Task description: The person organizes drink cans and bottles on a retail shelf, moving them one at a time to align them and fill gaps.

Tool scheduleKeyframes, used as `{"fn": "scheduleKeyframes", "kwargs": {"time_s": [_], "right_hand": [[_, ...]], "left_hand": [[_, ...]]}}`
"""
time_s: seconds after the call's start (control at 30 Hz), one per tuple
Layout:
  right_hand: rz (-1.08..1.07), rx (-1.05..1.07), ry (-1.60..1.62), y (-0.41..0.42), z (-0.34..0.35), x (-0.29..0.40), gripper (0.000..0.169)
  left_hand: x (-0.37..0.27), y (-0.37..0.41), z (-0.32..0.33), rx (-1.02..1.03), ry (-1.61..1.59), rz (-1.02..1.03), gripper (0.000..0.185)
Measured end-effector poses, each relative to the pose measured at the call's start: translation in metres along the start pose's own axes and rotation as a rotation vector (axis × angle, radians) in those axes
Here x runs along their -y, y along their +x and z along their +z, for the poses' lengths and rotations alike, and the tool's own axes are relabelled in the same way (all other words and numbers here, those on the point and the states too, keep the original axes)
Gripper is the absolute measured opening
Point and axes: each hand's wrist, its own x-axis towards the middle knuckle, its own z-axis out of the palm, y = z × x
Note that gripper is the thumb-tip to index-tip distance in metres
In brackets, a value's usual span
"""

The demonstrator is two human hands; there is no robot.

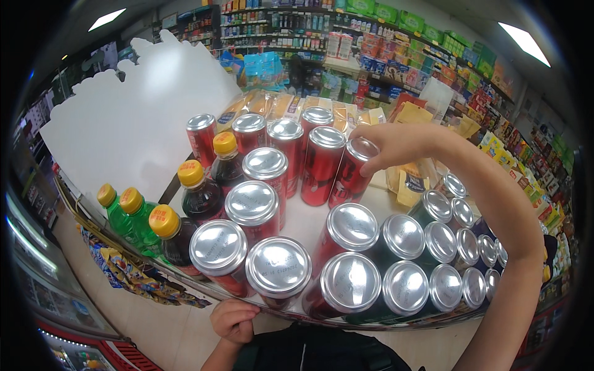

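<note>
My right hand [394, 144] reaches over the display and grips the rim of a slim red drink can [348, 183] between thumb and fingers. That can stands slightly tilted beside another red can [319, 169]. Low in the view, my left hand [234, 320] is curled at the front edge of the white display surface [304, 220], with nothing visible in it. Just beyond it stand upright red cans, the closest being a silver-topped can [278, 269]. More red cans curve away towards the back, beside yellow-capped cola bottles [202, 197].
Dark green cans [403, 287] stand in rows at the right. Green bottles [134, 218] line the left edge, near a large white cut-out board [139, 102]. Packaged breads [278, 105] lie behind the cans. Snack bags [125, 264] hang below the left edge; stocked shelves [297, 30] fill the background.
</note>
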Motion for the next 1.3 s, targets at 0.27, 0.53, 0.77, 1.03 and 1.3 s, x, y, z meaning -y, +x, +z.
{"fn": "scheduleKeyframes", "kwargs": {"time_s": [0.27, 0.53, 0.77, 1.03, 1.3], "right_hand": [[-0.117, -0.105, -0.091, -0.014, 0.011, 0.014, 0.061], [-0.204, -0.009, -0.130, -0.028, 0.012, 0.032, 0.071], [-0.247, 0.040, -0.111, -0.037, 0.011, 0.042, 0.067], [-0.194, 0.161, -0.035, -0.041, 0.000, 0.041, 0.075], [-0.015, -0.267, 0.021, 0.004, -0.019, 0.023, 0.073]], "left_hand": [[0.002, -0.001, 0.000, -0.012, -0.001, 0.011, 0.013], [0.002, 0.000, 0.001, -0.004, -0.004, 0.007, 0.012], [0.000, 0.003, 0.001, 0.003, -0.001, 0.007, 0.013], [0.000, 0.001, -0.003, 0.041, -0.014, -0.006, 0.010], [0.004, -0.003, -0.001, 0.023, -0.011, 0.005, 0.013]]}}
